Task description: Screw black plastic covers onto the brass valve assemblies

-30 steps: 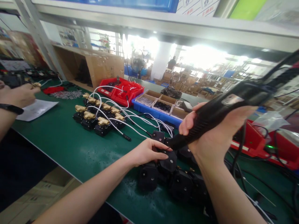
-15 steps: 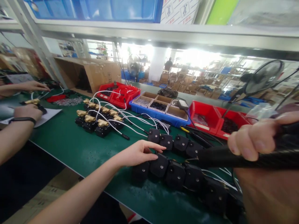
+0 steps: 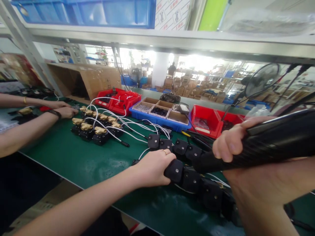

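Note:
My left hand [image 3: 157, 167] is closed round black square housings in the near row, its fingertips at the edge of one housing [image 3: 176, 170] with a screw in its top. In my right hand [image 3: 230, 144] is a thick black electric screwdriver [image 3: 273, 139], held level and pointing left. Its tip cannot be made out against the dark housings. A second row of black housings [image 3: 180, 146] lies just behind, with white cables running off to the left. More black units with brass fittings [image 3: 100, 131] stand grouped farther left.
A co-worker's hands [image 3: 65, 109] work at the left over small metal parts. Along the back stand a red bin [image 3: 118, 101], a blue tray [image 3: 159, 122] with compartments, more red bins [image 3: 205, 121] and a cardboard box [image 3: 98, 80]. A shelf [image 3: 157, 41] runs overhead.
My left hand has gone from resting open on the housings to gripping them. The screwdriver has moved in the view and its bit no longer shows. The co-worker's hands moved right.

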Demonstrator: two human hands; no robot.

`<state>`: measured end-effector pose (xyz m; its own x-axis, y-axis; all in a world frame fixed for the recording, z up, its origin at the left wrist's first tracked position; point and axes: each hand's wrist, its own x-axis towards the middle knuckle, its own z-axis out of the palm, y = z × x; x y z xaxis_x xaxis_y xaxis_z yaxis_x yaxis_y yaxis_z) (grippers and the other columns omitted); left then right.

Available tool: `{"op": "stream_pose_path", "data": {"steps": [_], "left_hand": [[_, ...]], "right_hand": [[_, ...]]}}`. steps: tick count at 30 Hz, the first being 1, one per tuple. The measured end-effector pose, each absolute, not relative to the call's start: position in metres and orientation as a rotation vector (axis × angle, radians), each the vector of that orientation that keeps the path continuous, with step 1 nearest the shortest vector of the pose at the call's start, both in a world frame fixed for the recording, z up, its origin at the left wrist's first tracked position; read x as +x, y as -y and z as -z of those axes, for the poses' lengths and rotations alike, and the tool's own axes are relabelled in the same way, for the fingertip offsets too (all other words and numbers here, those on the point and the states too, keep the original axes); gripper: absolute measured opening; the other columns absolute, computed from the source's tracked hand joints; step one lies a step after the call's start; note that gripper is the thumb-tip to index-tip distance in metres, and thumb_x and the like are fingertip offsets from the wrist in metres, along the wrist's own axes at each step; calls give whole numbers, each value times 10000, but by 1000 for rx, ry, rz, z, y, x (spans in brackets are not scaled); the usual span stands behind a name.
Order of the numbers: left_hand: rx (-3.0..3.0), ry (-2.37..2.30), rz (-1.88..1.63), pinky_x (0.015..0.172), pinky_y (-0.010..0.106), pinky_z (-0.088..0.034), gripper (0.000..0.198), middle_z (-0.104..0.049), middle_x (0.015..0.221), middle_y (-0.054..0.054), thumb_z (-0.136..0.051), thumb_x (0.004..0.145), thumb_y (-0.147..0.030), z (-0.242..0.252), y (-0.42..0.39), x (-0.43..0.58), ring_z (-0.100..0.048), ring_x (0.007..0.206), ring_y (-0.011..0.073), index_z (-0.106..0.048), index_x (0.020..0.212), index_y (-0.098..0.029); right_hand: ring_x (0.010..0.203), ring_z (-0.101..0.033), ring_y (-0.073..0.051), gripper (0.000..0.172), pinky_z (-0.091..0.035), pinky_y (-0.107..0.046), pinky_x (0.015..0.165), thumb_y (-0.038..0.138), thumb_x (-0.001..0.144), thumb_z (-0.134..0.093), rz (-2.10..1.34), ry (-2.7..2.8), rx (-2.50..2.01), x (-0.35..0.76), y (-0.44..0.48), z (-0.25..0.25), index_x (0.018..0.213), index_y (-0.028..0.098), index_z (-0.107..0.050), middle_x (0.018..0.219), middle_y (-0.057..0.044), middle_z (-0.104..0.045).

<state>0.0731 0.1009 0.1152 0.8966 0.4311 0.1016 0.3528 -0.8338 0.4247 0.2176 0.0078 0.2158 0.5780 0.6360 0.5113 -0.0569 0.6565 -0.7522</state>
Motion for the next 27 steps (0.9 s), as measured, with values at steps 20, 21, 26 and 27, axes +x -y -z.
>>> {"op": "stream_pose_path", "data": {"steps": [20,21,26,27], "left_hand": [[1558,-522,-208,573,247,-508,385,-631,1019,49,-729,658,-323,-108,-152,94,-601,831,181,-637,1001,-176],[1542,-529,-229,557,245,-510,369,-629,1012,45,-735,639,-314,-107,-152,95,-600,821,180,-622,963,-177],[1511,-569,-267,512,226,-493,327,-630,894,29,-750,599,-304,-105,-151,99,-588,747,159,-573,841,-171],[1507,-576,-274,503,222,-486,325,-625,856,22,-752,594,-307,-105,-150,99,-582,725,153,-569,825,-170]], "right_hand": [[316,-417,-128,684,-325,-235,313,878,706,-486,-486,944,-818,222,-86,-194,741,196,-536,417,43,-454],[315,-412,-127,684,-321,-236,311,879,702,-488,-488,936,-814,221,-85,-196,733,198,-537,416,44,-450],[320,-413,-129,664,-298,-245,307,874,680,-527,-484,940,-808,215,-84,-198,705,210,-538,426,40,-453],[321,-419,-132,665,-296,-247,306,877,678,-525,-488,944,-811,215,-84,-197,706,212,-538,427,37,-456]]}}
